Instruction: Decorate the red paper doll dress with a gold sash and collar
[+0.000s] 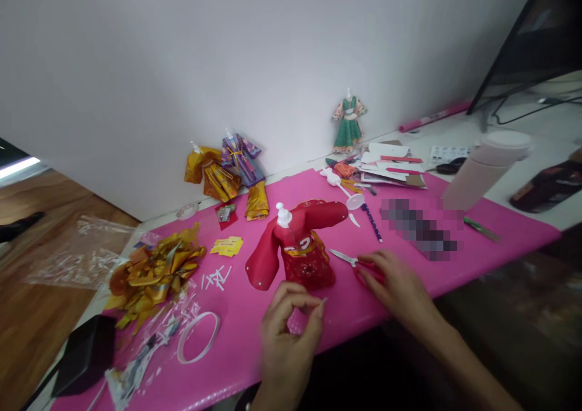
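Observation:
In front of me a small mannequin in a red gown (309, 265) stands with wide sleeves spread and a white neck knob on top. My left hand (288, 332) is just in front of its skirt, thumb and forefinger pinched together. A tiny pale spot shows at those fingertips, too small to name. To the right of the gown, my right hand (393, 280) has its fingers around the red handles of a pair of scissors (343, 256). The scissors lie low over the pink mat (245, 350), blades pointing left toward the gown.
Left are golden fabric scraps (159, 271), white strips (217, 277), a tape roll (199, 337), yellow packets (227, 246) and a black box (86, 353). Dressed figures, purple (240, 156) and green (349, 126), lean against the wall. A pink bottle (484, 168) stands right.

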A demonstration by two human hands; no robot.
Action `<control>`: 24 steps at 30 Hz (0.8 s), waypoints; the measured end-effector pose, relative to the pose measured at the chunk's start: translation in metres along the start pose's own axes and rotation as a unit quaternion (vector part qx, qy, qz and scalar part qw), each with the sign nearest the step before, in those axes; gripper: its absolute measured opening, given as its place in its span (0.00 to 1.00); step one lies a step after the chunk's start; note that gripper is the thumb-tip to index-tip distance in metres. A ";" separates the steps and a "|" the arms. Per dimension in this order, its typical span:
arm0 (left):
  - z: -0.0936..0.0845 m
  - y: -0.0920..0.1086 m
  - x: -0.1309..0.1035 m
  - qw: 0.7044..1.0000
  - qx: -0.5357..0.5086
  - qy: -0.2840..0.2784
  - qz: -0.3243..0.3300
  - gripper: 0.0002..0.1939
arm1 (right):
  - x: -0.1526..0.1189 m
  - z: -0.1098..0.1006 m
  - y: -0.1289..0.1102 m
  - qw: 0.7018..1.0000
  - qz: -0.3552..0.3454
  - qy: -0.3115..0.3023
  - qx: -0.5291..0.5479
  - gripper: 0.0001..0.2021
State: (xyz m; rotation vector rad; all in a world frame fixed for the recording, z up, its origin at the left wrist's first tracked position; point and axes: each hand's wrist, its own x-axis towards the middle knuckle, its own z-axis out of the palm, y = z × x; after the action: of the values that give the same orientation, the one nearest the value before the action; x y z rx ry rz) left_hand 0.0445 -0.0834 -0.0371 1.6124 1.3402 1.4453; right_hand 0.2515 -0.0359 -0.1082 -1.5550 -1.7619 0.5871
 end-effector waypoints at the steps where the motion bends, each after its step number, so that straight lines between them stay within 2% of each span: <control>1: 0.000 0.000 0.000 1.000 -0.011 -0.005 -0.024 0.05 | 0.005 -0.002 0.012 0.997 -0.019 -0.022 -0.072 0.13; 4: 0.001 -0.001 -0.001 0.992 -0.054 -0.027 -0.112 0.03 | 0.012 -0.001 0.034 0.972 -0.056 -0.085 -0.214 0.14; 7: 0.000 -0.006 -0.002 0.974 -0.103 -0.041 -0.198 0.03 | 0.011 0.003 0.035 0.954 -0.069 -0.098 -0.275 0.14; 11: 0.000 -0.016 -0.006 0.937 -0.178 -0.020 -0.299 0.07 | 0.005 0.000 0.029 0.954 -0.034 -0.093 -0.282 0.12; 14: 0.000 -0.021 -0.007 0.910 -0.210 -0.004 -0.357 0.10 | -0.003 -0.012 0.028 0.970 0.028 -0.108 -0.218 0.13; 17: 0.001 -0.024 -0.008 0.892 -0.229 0.005 -0.389 0.12 | -0.016 -0.027 0.026 0.980 0.083 -0.128 -0.124 0.19; 19: 0.001 -0.025 -0.008 0.885 -0.242 0.010 -0.398 0.12 | -0.023 -0.034 0.026 0.982 0.105 -0.120 -0.099 0.22; 24: 0.005 -0.020 -0.005 0.872 -0.282 0.008 -0.400 0.13 | -0.027 -0.033 0.034 0.986 0.070 -0.073 -0.132 0.20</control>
State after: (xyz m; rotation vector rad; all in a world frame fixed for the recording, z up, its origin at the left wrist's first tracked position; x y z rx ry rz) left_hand 0.0435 -0.0808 -0.0583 0.5464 1.2095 1.1464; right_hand 0.2998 -0.0602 -0.1171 -1.8723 -1.9125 0.5644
